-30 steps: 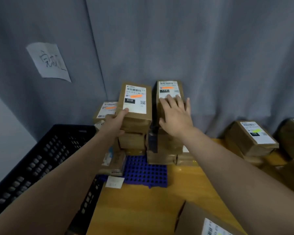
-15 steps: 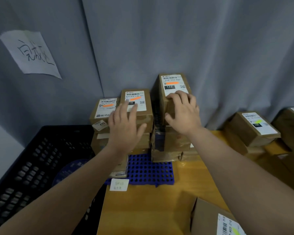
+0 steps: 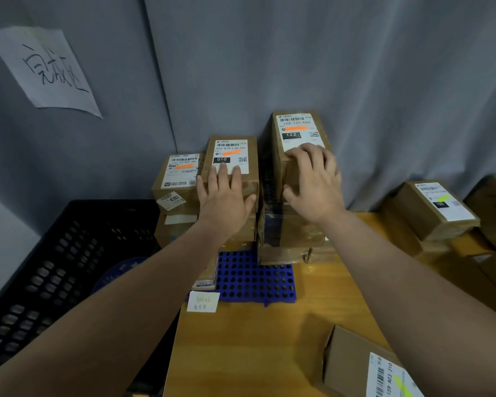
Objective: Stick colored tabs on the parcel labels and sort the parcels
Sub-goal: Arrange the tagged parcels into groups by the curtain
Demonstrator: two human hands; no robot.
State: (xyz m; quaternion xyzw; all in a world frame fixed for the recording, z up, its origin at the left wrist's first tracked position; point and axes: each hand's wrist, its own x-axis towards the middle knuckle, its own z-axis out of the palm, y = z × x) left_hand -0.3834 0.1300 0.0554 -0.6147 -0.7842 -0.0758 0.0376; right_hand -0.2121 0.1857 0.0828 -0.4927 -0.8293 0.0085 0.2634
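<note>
Three brown parcels with orange tabs on their white labels top the stacks on the blue pallet (image 3: 255, 279). My left hand (image 3: 225, 196) lies flat, fingers straight, on the middle parcel marked 010 (image 3: 232, 156). My right hand (image 3: 312, 179) grips the near end of the taller parcel marked 122 (image 3: 297, 130), fingers curled over its top and thumb on its front. A third orange-tabbed parcel (image 3: 178, 176) sits to the left of my left hand.
A black perforated crate (image 3: 55, 270) stands at the left. Parcels with yellow-green tabs (image 3: 433, 207) lie at the right on the wooden table (image 3: 255, 339), and another (image 3: 364, 368) at the near right. A paper note (image 3: 203, 301) lies by the pallet. A handwritten sign (image 3: 46, 70) hangs on the grey curtain.
My left hand let go of the 010 parcel's side and now lies flat on its top. My right hand's fingers curled over the 122 parcel's near end.
</note>
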